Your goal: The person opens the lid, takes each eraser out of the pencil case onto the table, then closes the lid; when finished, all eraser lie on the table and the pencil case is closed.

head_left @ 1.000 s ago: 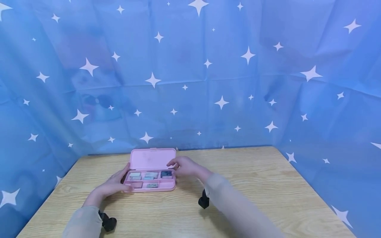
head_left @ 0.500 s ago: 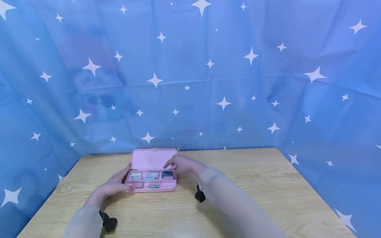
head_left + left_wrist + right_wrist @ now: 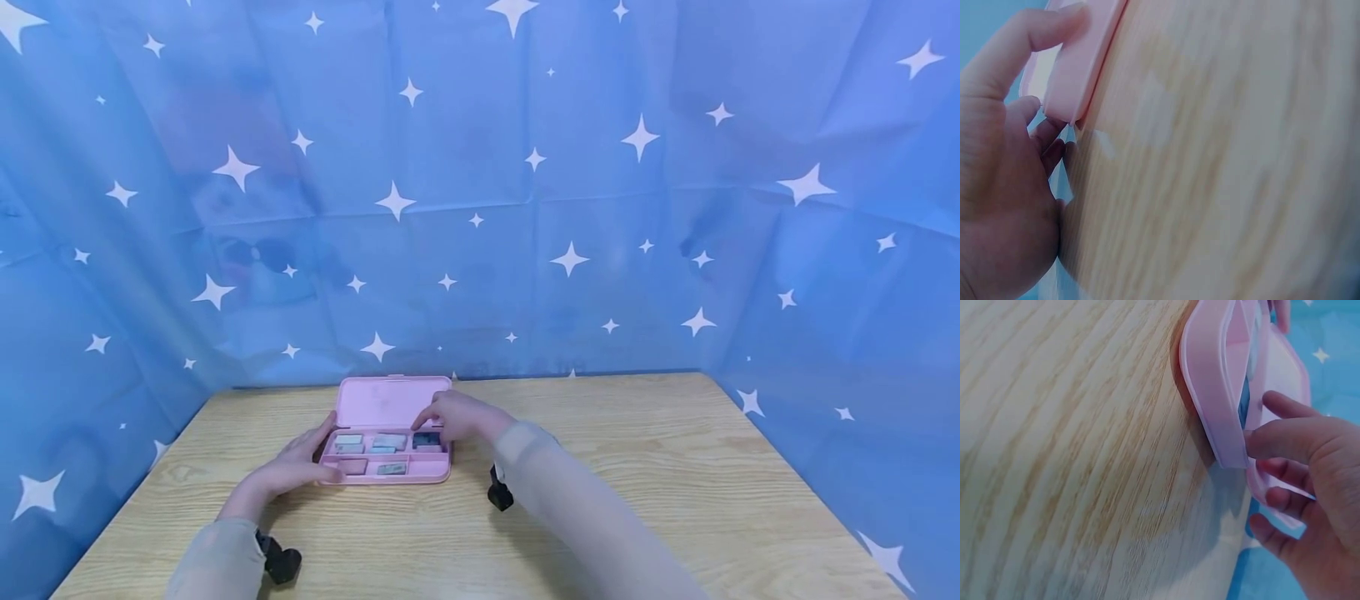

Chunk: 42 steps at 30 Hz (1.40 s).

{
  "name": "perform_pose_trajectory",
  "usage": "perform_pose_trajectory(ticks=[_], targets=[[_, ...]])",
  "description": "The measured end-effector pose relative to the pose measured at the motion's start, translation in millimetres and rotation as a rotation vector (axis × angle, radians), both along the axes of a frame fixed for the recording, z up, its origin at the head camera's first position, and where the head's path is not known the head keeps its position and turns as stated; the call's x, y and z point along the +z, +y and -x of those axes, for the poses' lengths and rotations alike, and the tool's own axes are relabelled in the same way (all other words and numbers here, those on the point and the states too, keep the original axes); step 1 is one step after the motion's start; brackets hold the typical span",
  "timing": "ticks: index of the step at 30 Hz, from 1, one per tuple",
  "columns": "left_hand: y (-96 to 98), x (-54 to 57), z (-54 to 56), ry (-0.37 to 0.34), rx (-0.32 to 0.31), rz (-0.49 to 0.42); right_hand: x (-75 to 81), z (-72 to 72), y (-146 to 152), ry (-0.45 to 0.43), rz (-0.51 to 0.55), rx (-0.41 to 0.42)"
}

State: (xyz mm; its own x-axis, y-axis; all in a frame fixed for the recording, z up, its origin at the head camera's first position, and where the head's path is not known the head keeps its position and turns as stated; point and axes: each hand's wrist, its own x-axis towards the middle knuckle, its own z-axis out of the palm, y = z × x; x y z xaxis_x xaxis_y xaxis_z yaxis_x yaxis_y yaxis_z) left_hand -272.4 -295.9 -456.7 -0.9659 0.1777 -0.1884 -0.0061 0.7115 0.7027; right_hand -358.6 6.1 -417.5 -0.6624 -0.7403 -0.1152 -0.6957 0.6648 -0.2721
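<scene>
A pink plastic pencil case (image 3: 431, 472) lies on the table with its lid (image 3: 382, 402) raised at the back. Its compartments hold several small rectangular blocks, pale, pink and patterned; a dark blue block (image 3: 427, 438) sits in the back right one. My left hand (image 3: 288, 472) grips the left end, thumb over the front corner and fingers round the side, as the left wrist view also shows on the case wall (image 3: 1075, 75). Over the right end is my right hand (image 3: 467, 417), index finger reaching above the dark block. In the right wrist view, its thumb (image 3: 1272, 440) touches the rim.
The wooden table (image 3: 405, 542) ends close behind the lid, where a blue curtain (image 3: 480, 275) with white stars hangs. A black wrist device (image 3: 281, 562) sits at the left cuff, another device (image 3: 500, 492) at the right.
My right hand has moved slightly left over the case, its index finger lowering toward the dark block. The left hand keeps its grip. The head view has shifted a little.
</scene>
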Motion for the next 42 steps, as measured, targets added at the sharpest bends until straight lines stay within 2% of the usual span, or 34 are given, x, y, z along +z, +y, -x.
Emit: perform_pose_trajectory(ticks=[13,27,42], targets=[[0.1,-3.2,2.7,0.001,0.012,0.022,-0.8,2.5,-3.9,-0.057,-0.015,-0.028],[2.1,-2.5,1.3,-0.003,0.021,0.033,-0.2,3.2,-7.7,-0.027,-0.067,0.018],[3.0,-1.5,0.9,0.000,0.012,0.030,1.7,-0.1,-6.1,-0.072,-0.051,-0.023]])
